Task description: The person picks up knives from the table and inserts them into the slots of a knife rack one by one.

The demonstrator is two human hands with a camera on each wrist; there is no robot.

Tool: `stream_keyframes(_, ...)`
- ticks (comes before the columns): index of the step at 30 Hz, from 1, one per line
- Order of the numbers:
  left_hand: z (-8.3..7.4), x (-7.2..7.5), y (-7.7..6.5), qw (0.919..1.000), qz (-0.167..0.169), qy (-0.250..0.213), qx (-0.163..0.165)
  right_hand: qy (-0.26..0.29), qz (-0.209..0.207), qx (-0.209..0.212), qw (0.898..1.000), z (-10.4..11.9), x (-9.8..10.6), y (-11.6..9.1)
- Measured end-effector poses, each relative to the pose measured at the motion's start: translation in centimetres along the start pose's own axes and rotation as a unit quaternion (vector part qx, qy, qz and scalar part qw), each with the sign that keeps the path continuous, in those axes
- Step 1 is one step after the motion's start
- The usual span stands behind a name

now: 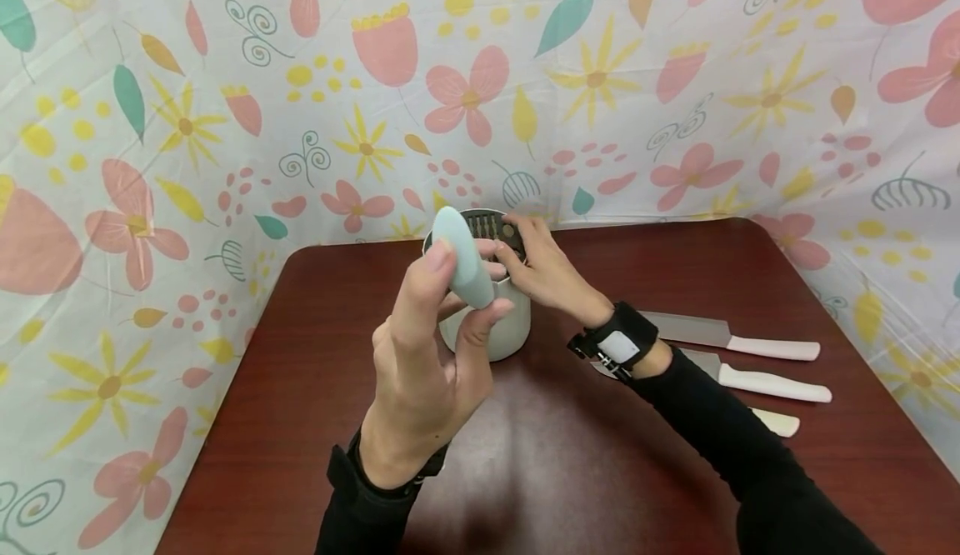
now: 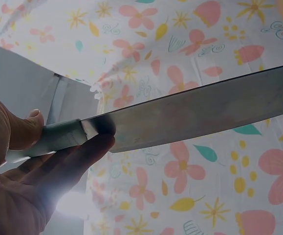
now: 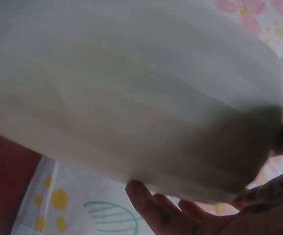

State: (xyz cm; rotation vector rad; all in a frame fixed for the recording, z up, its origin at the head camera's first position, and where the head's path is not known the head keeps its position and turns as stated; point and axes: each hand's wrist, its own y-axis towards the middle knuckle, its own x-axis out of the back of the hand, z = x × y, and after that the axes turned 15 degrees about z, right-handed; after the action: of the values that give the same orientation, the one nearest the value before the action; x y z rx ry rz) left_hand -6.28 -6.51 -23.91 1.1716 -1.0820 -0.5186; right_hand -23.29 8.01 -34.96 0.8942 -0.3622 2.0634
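Note:
In my left hand (image 1: 420, 355) is a kitchen knife (image 1: 461, 259), its pale blue-green handle end toward the head camera. The left wrist view shows the long blade (image 2: 195, 115) running out from the handle, with thumb and fingers pinching the handle and a fingertip against the blade's base. A white knife holder (image 1: 510, 322) with a dark slotted insert (image 1: 486, 223) stands behind the left hand. My right hand (image 1: 551, 267) grips the holder at its upper right rim; the right wrist view has its fingers along the holder's side (image 3: 131, 98). The blade is hidden in the head view.
On the right of the dark red table (image 1: 322, 330) lie a cleaver (image 1: 772, 348) with a white handle, a second white-handled knife (image 1: 776, 382) and a third, cream-coloured handle (image 1: 776, 423), partly covered by the right sleeve. A flowered cloth (image 1: 465, 97) hangs behind the table.

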Motion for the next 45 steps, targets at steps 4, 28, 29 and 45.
stream_keyframes(4, 0.4, 0.0, -0.1, 0.9999, -0.009, -0.014, 0.003, 0.03, -0.027, -0.008, 0.999, -0.5, -1.3, 0.1)
stream_keyframes(28, 3.0, -0.2, 0.2, 0.9954, -0.053, -0.046, 0.065, 0.112, -0.152, -0.005, 0.982, -1.4, -4.1, 0.4)
stream_keyframes(29, 3.1, -0.2, 0.2, 0.9951, -0.053, -0.049, 0.068, 0.111, -0.151, -0.006, 0.982, -1.4, -4.1, 0.4)
stream_keyframes(45, 5.5, -1.1, -0.1, 0.9939, -0.052, -0.048, 0.084, 0.124, -0.141, -0.006, 0.982, -1.5, -4.4, 0.0)
